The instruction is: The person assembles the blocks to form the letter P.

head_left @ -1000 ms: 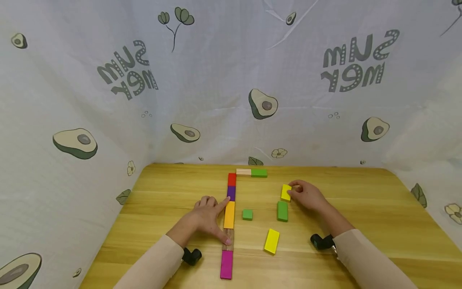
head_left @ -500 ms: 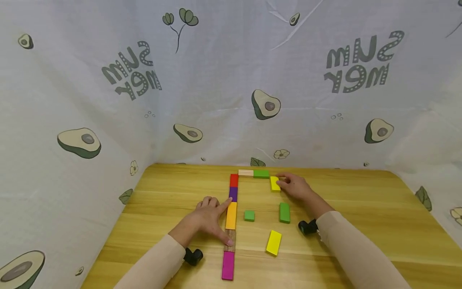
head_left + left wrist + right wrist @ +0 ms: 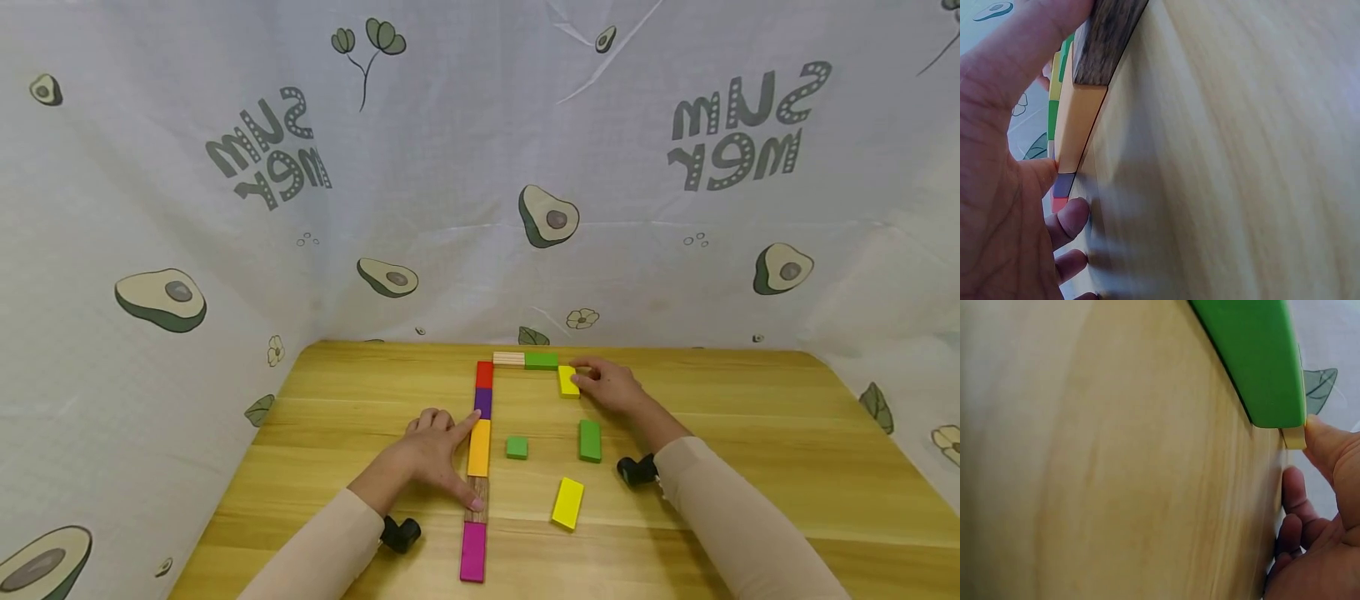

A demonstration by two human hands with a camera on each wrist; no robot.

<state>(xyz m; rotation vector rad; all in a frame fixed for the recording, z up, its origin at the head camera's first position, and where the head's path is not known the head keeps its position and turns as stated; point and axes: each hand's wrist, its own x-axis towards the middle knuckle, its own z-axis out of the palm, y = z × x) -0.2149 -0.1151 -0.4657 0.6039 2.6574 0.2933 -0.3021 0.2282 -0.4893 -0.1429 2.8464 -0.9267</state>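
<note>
A straight column of blocks runs toward the person: red (image 3: pixel 484 374), purple (image 3: pixel 483 402), orange (image 3: pixel 479 447), brown wood-grain (image 3: pixel 480 492) and magenta (image 3: pixel 472 552). My left hand (image 3: pixel 433 450) lies along its left side with fingers spread, thumb on the brown block and index fingertip at the purple one. From the red block's top corner, a striped pale block (image 3: pixel 509 359) and a green block (image 3: pixel 541 361) extend right. My right hand (image 3: pixel 613 387) holds a small yellow block (image 3: pixel 567 382) at the green block's right end, thumb on its near right side; the right wrist view shows it partly hidden.
Inside the outline lies a small green block (image 3: pixel 517 448). A longer green block (image 3: pixel 590 440) and a yellow block (image 3: pixel 567 503) lie apart to its right. All rest on a wooden table (image 3: pixel 712 400), with a printed cloth (image 3: pixel 465 167) hanging behind and at the sides.
My right hand has carried the small yellow block left and away from the person, from above the longer green block to the end of the far row. The left hand stays in place.
</note>
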